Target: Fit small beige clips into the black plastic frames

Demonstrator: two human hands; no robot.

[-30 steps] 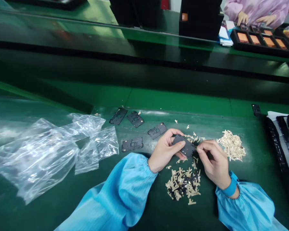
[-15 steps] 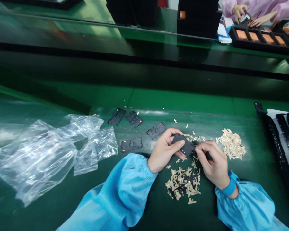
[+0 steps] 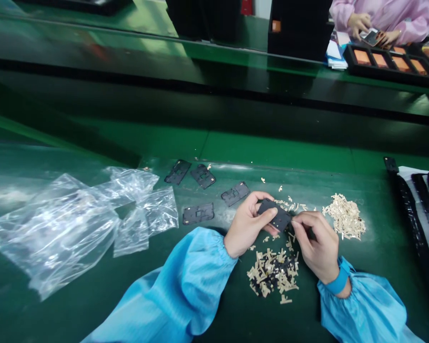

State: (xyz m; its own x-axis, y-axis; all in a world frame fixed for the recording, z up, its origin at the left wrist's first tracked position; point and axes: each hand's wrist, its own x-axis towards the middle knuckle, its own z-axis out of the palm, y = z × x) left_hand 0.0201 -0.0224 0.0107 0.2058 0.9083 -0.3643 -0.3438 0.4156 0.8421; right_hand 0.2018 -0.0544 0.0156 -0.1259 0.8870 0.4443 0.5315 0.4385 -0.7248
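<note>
Between thumb and fingers, my left hand (image 3: pixel 248 221) grips a black plastic plate (image 3: pixel 276 215), flat and roughly rectangular. At the plate's right edge, my right hand (image 3: pixel 318 243) is pinched closed; what its fingertips hold, if anything, is too small to make out. Below the hands lies a mixed heap of small beige and black pieces (image 3: pixel 273 274). A second pile of small beige strips (image 3: pixel 344 216) sits to the right. Just behind the plate, more loose beige pieces (image 3: pixel 289 205) are scattered. Several similar black plates (image 3: pixel 199 214) rest left of my left hand.
Crumpled clear plastic bags (image 3: pixel 75 228) cover the left of the green table. Black trays partly wrapped in plastic (image 3: pixel 418 205) stand at the right edge. Across a raised ledge, a person in pink sleeves (image 3: pixel 382 19) handles a small item beside a black compartment tray (image 3: pixel 389 78).
The whole view has shifted slightly. My hands keep nearly the same pose at the black plate. Across the ledge, the other person's hands have tilted their item.
</note>
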